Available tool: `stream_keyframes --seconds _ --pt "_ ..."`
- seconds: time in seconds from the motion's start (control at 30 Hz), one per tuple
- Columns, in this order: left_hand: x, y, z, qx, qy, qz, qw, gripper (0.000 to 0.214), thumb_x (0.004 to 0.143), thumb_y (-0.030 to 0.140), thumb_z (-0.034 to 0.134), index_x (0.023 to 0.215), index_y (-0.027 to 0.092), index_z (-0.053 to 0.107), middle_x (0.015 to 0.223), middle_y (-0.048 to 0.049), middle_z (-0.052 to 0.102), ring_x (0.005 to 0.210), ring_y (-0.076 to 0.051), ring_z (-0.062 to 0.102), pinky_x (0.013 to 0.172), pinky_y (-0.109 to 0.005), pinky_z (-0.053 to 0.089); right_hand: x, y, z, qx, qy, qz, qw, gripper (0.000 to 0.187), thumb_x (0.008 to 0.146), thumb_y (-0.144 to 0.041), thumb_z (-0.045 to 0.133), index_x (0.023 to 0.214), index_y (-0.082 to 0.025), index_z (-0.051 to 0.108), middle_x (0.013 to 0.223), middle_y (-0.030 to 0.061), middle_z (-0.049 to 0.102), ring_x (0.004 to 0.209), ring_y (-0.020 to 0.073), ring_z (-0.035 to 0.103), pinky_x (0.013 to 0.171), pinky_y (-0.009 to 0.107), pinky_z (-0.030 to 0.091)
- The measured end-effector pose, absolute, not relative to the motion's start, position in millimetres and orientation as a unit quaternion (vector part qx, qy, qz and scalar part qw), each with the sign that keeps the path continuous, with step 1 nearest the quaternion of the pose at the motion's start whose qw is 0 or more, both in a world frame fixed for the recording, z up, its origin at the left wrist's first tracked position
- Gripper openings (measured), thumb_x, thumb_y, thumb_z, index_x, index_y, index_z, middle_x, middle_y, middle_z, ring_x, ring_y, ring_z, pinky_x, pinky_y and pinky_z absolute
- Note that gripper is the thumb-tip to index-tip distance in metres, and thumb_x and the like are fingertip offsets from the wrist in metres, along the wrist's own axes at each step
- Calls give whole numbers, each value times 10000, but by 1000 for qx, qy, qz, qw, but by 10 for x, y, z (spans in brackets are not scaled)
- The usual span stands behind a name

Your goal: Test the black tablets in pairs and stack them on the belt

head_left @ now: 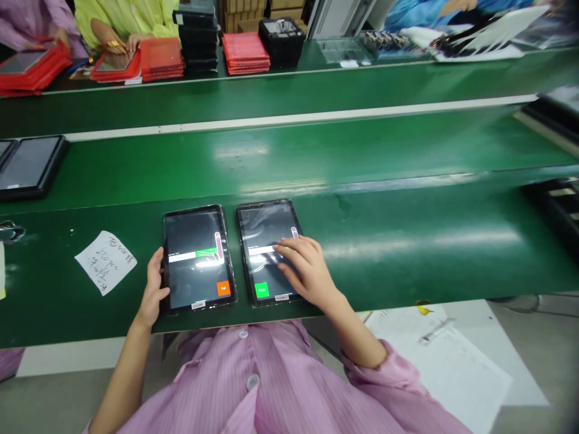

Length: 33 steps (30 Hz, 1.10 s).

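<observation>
The green bench (407, 253) runs left to right in long strips. By its near edge, around the middle, two tablets lie flat side by side, just apart: the left tablet (196, 259) and the right tablet (262, 229). A handwritten paper note (105, 261) lies nearer the left end. One strip back, a dark tray (31, 166) sits at the left edge. Stacks of red cases (245, 53) line the far edge.

On our bench (407, 241) the left tablet (198, 259) lies beside the right tablet (265, 226). Our left hand (154, 289) clasps the first and our right hand (307, 268) rests on the second. A note (105, 261) lies farther left.
</observation>
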State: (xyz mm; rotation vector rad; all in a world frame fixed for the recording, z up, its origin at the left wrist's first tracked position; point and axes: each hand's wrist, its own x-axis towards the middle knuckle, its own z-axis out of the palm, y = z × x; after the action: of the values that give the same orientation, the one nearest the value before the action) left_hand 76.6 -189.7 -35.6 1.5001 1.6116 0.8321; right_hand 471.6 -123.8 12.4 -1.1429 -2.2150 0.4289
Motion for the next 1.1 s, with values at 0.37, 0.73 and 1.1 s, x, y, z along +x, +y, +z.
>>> stream_keyframes --seconds 0.37,0.73,1.1 --pt "608 -1944 -322 638 526 323 460 913 917 535 559 1609 301 12 1701 -65 -44 1555 -357 -43 1257 -571 57 4676 -1430 42 -346 -868 144 326 361 1009 -299 433 966 -323 791 1418 39 553 1264 322 519 1155 607 227" --pt "611 -1955 -291 702 530 262 397 839 986 475 506 1611 302 -28 1687 -127 -62 1540 -394 -113 1216 -659 -14 5118 -212 -434 -609 -540 411 410 463 818 -532 655 1071 -158 761 998 117 743 931 299 683 872 450 562" --pt "880 -1234 184 768 588 130 217 644 1005 561 438 1577 309 284 1700 -123 -42 1548 -401 -6 1200 -672 129 5120 -228 -492 -594 -463 452 478 540 596 -512 859 996 -164 752 919 121 755 885 295 724 877 424 586"
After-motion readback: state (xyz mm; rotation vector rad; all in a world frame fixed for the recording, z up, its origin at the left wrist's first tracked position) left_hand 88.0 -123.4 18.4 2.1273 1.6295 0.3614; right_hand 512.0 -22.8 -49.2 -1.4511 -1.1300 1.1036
